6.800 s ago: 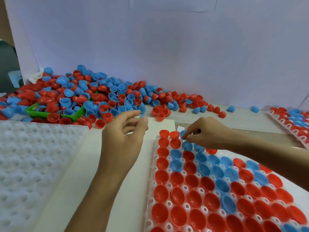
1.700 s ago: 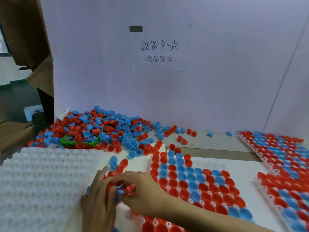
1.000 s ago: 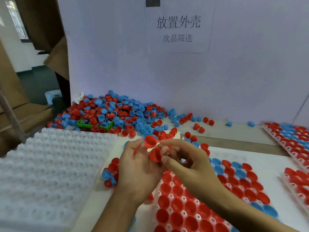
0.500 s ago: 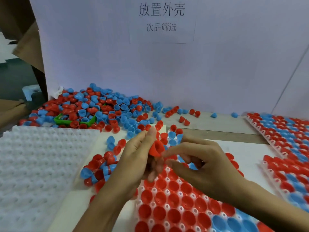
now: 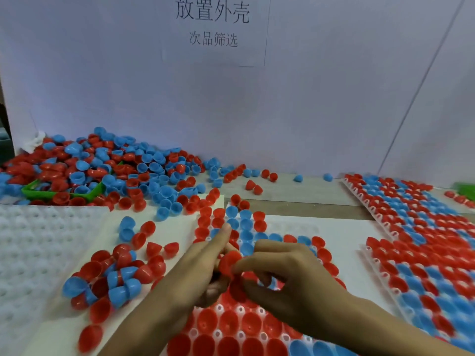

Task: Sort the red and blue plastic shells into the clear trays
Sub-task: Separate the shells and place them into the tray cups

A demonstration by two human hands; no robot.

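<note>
Head view, left to right: an empty white dimpled tray [image 5: 38, 253], loose red and blue shells [image 5: 115, 276], the left hand [image 5: 203, 273] and right hand [image 5: 290, 281] together pinching a red shell [image 5: 227, 263] above the part-filled clear tray [image 5: 231, 327], then filled trays [image 5: 421, 237].

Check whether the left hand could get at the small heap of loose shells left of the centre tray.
Probably yes: the heap of loose shells lies uncovered beside the left hand, though that hand already holds a red shell.
</note>
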